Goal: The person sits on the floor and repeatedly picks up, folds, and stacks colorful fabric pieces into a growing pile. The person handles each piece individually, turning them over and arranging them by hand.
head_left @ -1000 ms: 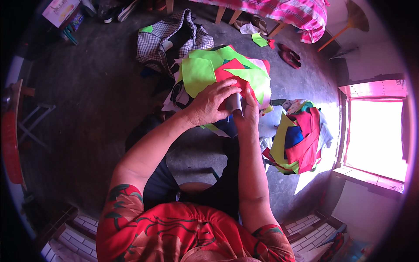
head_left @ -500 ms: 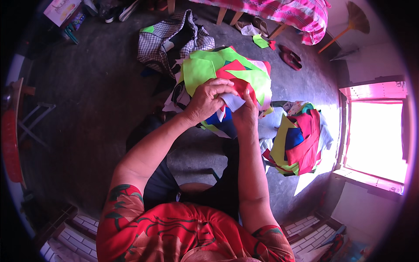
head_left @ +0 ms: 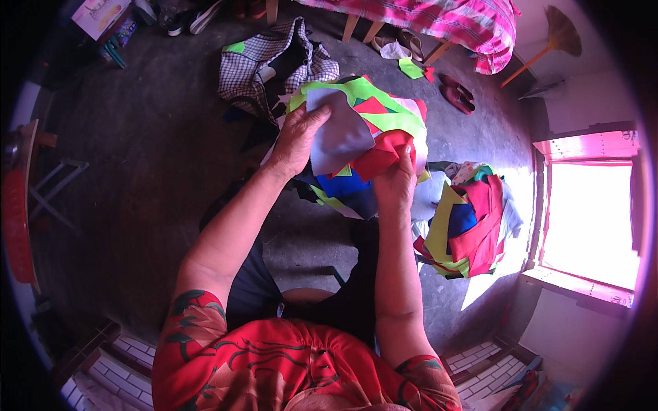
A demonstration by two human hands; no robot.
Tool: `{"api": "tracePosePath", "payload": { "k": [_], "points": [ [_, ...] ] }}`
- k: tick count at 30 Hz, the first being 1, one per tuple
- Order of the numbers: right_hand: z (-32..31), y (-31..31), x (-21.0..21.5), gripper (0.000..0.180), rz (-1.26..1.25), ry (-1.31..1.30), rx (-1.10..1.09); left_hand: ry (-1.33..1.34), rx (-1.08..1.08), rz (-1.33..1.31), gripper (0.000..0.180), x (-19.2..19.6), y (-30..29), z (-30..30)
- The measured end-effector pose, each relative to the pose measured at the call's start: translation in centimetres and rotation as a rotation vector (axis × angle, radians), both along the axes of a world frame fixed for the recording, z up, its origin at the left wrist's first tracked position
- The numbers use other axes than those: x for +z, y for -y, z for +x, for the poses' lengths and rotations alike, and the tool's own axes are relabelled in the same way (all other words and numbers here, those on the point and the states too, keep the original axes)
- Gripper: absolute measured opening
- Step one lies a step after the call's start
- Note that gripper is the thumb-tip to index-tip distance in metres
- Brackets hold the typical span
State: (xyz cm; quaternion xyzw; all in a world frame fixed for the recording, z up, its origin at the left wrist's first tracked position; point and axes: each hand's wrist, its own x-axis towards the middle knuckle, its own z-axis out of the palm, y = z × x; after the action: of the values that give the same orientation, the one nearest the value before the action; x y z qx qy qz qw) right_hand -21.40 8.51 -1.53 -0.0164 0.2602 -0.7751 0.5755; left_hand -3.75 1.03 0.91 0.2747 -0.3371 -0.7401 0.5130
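My left hand [head_left: 297, 142] is closed on a grey fabric piece [head_left: 337, 133], thumb on top, and holds it spread out flat. In my right hand [head_left: 396, 183] a red fabric piece [head_left: 384, 152] is pinched between thumb and fingers, its cloth folded and bunched. The two pieces meet or overlap between my hands. Below and beyond them lies a heap of cut fabric pieces [head_left: 401, 125] in lime green, red, blue and white. What supports this heap is hidden.
To the right stands a second fabric heap [head_left: 476, 222], near a bright window [head_left: 589, 219]. A checked cloth bag [head_left: 243, 75] lies beyond on the dark floor. Dark red shoes [head_left: 457, 94], loose scraps [head_left: 411, 68], a pink-draped bed [head_left: 439, 20] and a broom [head_left: 563, 33] are farther off.
My hands have moved apart, the left one leftward and the right one slightly right. The grey piece, earlier folded small between them, is now spread open in my left hand.
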Motion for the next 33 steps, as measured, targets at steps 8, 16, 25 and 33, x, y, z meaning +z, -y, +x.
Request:
{"api": "tracePosePath", "payload": {
  "k": [8, 16, 25, 33],
  "points": [
    [-0.6, -1.8, 1.0, 0.044, -0.084, 0.018, 0.209, -0.025, 0.293, 0.078, 0.029, -0.3, 2.9, 2.8],
    [4.2, -3.9, 3.3, 0.046, 0.033, -0.248, 0.604, -0.183, 0.188, 0.182, 0.030, -1.0, 4.3, 0.9],
    [5.0, -5.1, 2.7, 0.036, 0.004, -0.159, 0.933, -0.333, -0.105, 0.310, 0.027, -3.4, 4.5, -5.8],
    [4.0, -5.3, 1.6, 0.045, 0.018, -0.159, 0.899, 0.076, -0.018, 0.069, 0.047, -8.5, 5.6, -7.4]
  ]
}}
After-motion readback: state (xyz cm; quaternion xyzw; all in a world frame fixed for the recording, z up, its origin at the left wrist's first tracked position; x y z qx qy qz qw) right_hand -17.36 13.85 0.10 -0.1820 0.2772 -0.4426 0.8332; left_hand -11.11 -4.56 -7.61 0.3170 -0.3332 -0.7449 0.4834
